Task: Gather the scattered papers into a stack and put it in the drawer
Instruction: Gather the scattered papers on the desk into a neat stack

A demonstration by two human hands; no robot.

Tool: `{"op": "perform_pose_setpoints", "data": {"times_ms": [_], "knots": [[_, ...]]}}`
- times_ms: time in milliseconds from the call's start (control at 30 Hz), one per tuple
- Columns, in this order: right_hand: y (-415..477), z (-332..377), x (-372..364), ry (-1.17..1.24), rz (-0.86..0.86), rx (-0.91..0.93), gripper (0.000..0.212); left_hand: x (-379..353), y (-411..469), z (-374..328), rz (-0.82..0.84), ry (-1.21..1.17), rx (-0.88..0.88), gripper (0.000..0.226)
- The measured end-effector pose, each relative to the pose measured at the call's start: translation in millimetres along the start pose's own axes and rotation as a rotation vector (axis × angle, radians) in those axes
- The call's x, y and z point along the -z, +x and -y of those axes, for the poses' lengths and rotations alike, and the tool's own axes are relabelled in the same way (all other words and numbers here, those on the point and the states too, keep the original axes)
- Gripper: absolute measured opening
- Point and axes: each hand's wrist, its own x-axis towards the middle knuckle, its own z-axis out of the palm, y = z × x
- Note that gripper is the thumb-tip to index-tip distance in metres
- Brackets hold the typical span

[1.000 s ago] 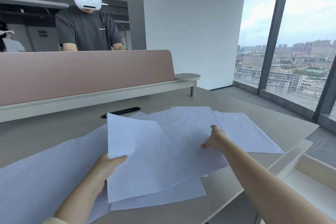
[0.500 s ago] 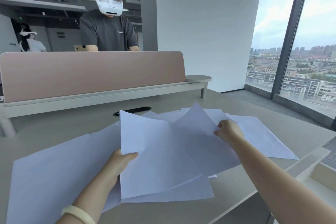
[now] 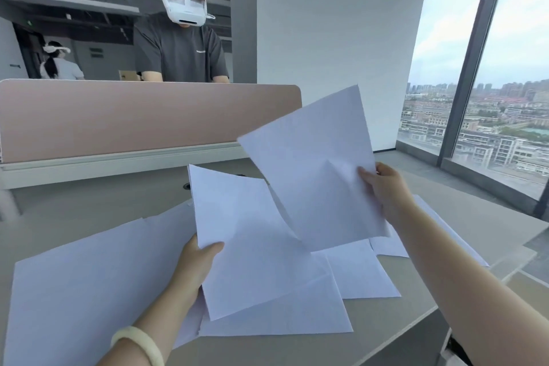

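Two held sheets [image 3: 252, 246] [image 3: 320, 175]: left hand [image 3: 194, 264], right hand [image 3: 383, 190] | papers [image 3: 74, 291] beneath | divider [image 3: 118, 119] beyond

Grey desk [image 3: 89, 208], pink partition [image 3: 133, 119], white wall [image 3: 326, 24], tall window [image 3: 520, 68] over a city, daylight

papers [image 3: 89, 291] on desk [image 3: 475, 217], drawer [image 3: 531, 279] perhaps right

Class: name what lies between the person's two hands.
In the head view, only paper: the lower sheet gripped by the left hand, overlapped by the raised sheet pinched by the right hand.
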Motion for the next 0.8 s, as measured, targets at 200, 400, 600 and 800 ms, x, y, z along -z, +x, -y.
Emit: {"op": "perform_pose_setpoints", "data": {"times_ms": [200, 400, 600, 800], "knots": [[0, -1, -3, 0.094, -0.143, 0.053, 0.022, -1, 5, 6, 0.05, -0.01, -0.034, 0.026], [9, -6, -10, 0.06, -0.066, -0.027, 0.013, -1, 9, 9, 0.033, -0.016, -0.026, 0.026], [-22, -65, -63, -0.319, 0.126, -0.052, 0.021, 0, 2, -2, 0.044, -0.096, 0.035, 0.052], [-37, -81, -93, -0.404, 0.195, -0.097, 0.008, 3, 3, 1, 0.066, -0.077, -0.058, 0.023]]}}
